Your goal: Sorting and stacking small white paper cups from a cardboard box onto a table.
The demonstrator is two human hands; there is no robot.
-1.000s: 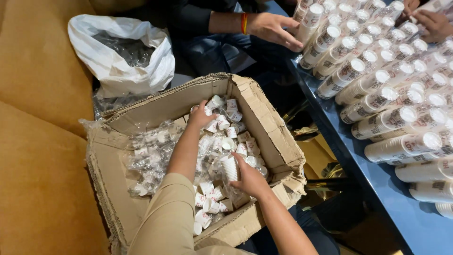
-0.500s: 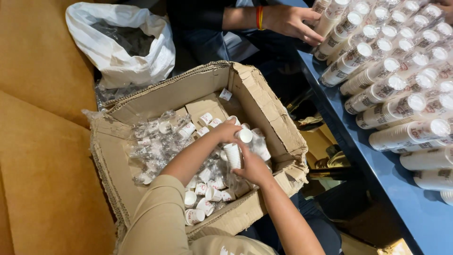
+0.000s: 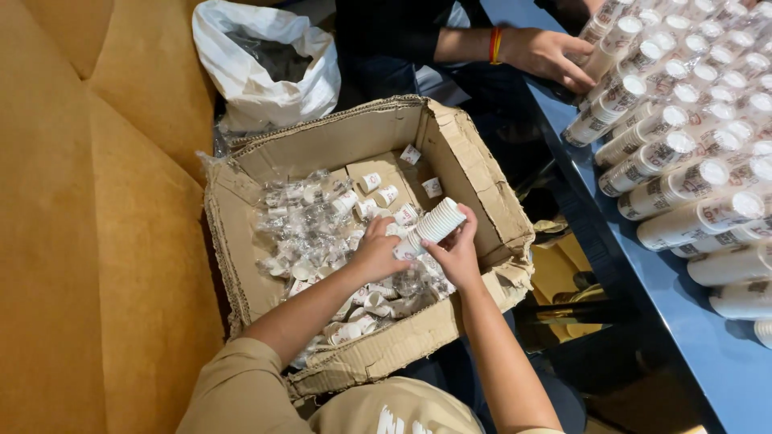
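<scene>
A torn cardboard box (image 3: 482, 181) sits in front of me, filled with several small white paper cups (image 3: 358, 317) and clear plastic wrap (image 3: 301, 221). My right hand (image 3: 460, 253) holds a short stack of nested paper cups (image 3: 434, 223) above the box's middle. My left hand (image 3: 376, 251) meets the lower end of that stack and grips a cup there. Loose cups lie on the bare cardboard at the box's far end.
A blue table (image 3: 683, 297) on the right carries several long stacks of cups (image 3: 683, 181) lying on their sides. Another person's hand (image 3: 551, 56) with a red-and-yellow wristband rests on those stacks. A white plastic bag (image 3: 257, 68) stands behind the box. Tan upholstery (image 3: 88, 241) fills the left.
Both my hands have come together over the box's middle, and the cup stack in my right hand has grown longer and tilted up to the right.
</scene>
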